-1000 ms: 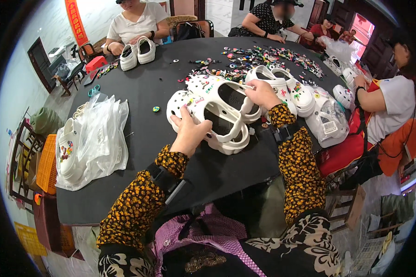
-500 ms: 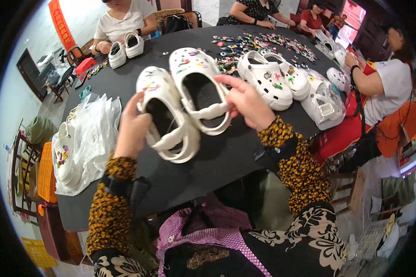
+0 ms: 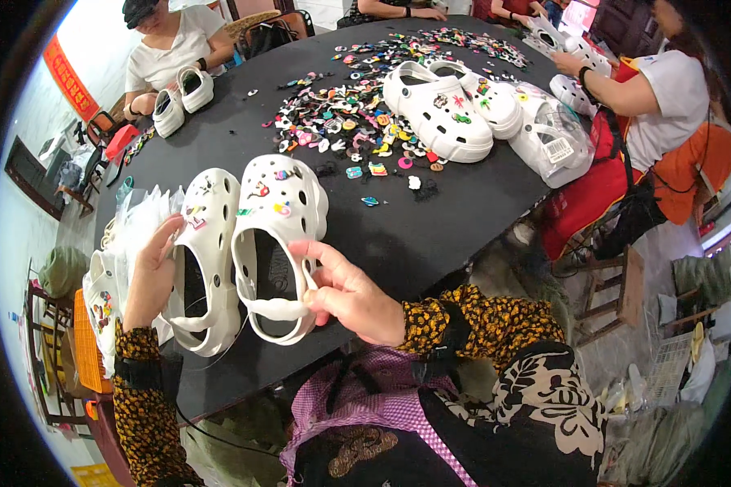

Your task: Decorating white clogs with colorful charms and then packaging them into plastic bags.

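A white perforated foam clog is supported at its outer side by the left hand, whose finger closure cannot be told. The matching white foam clog is pinched at its side rim by the right hand's thumb and forefinger, both being held near the flat black tabletop's edge, apparently so charm-dotted toes are left uncovered.

left of the black table, a red banner is hung; right of the table, a wooden stool is placed.
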